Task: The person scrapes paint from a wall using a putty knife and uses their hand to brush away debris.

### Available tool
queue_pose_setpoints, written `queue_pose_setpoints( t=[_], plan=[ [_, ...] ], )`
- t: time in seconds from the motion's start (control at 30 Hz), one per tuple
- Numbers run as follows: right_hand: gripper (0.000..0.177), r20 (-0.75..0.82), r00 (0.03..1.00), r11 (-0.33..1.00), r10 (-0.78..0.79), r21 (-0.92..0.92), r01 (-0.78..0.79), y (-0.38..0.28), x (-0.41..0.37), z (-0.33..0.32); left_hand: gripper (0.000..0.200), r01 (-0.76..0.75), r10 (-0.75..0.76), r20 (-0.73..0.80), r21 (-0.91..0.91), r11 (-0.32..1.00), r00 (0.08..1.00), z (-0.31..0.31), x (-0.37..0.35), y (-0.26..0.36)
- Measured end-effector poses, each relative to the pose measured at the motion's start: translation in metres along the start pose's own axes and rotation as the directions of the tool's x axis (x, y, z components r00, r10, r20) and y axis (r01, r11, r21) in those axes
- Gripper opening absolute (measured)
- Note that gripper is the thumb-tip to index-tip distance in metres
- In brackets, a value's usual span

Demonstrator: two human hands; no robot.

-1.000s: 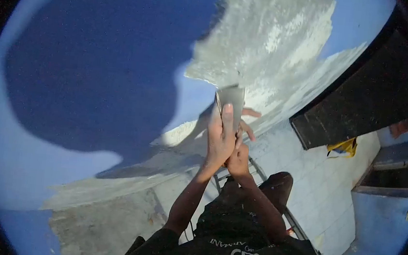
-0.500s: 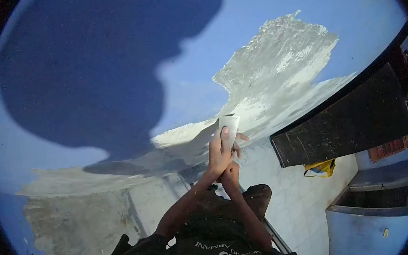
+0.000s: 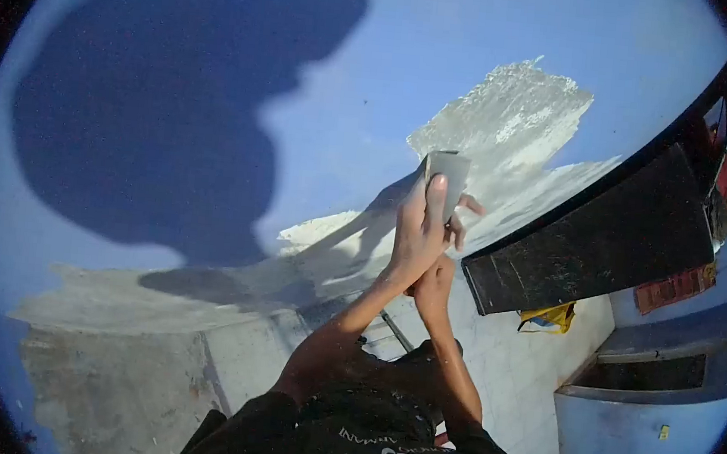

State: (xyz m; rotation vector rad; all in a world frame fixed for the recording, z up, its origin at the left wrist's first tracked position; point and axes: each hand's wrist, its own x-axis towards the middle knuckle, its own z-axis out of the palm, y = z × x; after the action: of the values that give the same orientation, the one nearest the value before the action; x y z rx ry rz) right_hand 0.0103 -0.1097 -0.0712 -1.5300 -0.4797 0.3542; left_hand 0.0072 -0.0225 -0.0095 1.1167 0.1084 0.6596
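Note:
My left hand point(image 3: 418, 230) is closed around a flat, pale grey scraper point(image 3: 451, 167), its thumb lying along the face and its fingers showing past the right side. Just below, my right hand point(image 3: 437, 278) is closed in a fist against the left wrist, where the lower end of the tool is hidden. The scraper's top edge overlaps a rough, bare patch point(image 3: 512, 110) on the blue wall point(image 3: 451, 18), where grey-white plaster shows through the paint.
My shadow point(image 3: 149, 113) covers much of the wall on the left. A dark panel point(image 3: 596, 239) leans at the right, with a yellow bag point(image 3: 548, 318) under it. Pale floor tiles point(image 3: 507, 369) lie below, and a recessed opening point(image 3: 649, 370) sits at the lower right.
Both hands and the scraper have moved up and slightly right across the view, over the bare patch. The view has shifted, so the patch sits lower and the dark panel further left.

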Motion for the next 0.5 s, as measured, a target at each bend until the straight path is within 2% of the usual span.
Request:
queue_pose_setpoints(
  t=[0.1, 0.13, 0.17, 0.23, 0.3, 0.37, 0.4, 0.43, 0.5],
  plan=[
    [0.054, 0.025, 0.999, 0.999, -0.022, -0.034, 0.023, 0.017, -0.006, -0.01, 0.038, -0.016, 0.016, 0.005, -0.027, 1.0, 1.0, 0.001, 0.0, 0.0],
    [0.052, 0.031, 0.999, 0.999, 0.031, -0.033, -0.03, 0.04, -0.014, -0.016, 0.039, 0.033, -0.033, -0.047, -0.009, 0.999, 0.998, -0.003, -0.009, -0.016],
    [0.052, 0.033, 0.999, 0.999, 0.019, -0.039, -0.018, 0.054, -0.019, -0.019, 0.039, 0.021, -0.022, -0.045, -0.014, 1.0, 0.999, -0.005, -0.014, -0.029],
    [0.051, -0.024, 0.994, 0.995, 0.104, -0.009, -0.104, 0.053, -0.019, -0.013, 0.04, 0.067, -0.069, -0.059, -0.034, 0.997, 0.996, -0.006, -0.015, -0.029],
    [0.05, -0.014, 0.997, 0.997, 0.071, -0.011, -0.071, 0.029, -0.007, -0.013, 0.041, 0.048, -0.049, -0.037, -0.01, 0.999, 0.998, 0.001, -0.002, -0.011],
    [0.049, 0.05, 0.995, 0.996, -0.089, 0.022, 0.088, 0.001, 0.005, -0.009, 0.043, -0.029, 0.03, 0.022, -0.036, 0.999, 0.999, 0.007, 0.009, 0.023],
    [0.048, 0.033, 0.988, 0.987, -0.152, -0.055, 0.154, 0.005, 0.007, -0.008, 0.044, -0.035, 0.036, 0.014, -0.041, 0.999, 0.999, 0.007, 0.009, 0.03],
    [0.048, 0.049, 0.985, 0.985, -0.164, -0.054, 0.166, 0.011, 0.006, -0.008, 0.044, -0.053, 0.054, 0.005, -0.04, 0.998, 0.999, 0.004, 0.007, 0.024],
    [0.049, 0.066, 0.996, 0.998, -0.061, -0.017, 0.063, 0.038, -0.009, -0.013, 0.044, -0.063, 0.063, -0.033, -0.011, 0.998, 0.997, -0.007, -0.007, -0.017]
  ],
)
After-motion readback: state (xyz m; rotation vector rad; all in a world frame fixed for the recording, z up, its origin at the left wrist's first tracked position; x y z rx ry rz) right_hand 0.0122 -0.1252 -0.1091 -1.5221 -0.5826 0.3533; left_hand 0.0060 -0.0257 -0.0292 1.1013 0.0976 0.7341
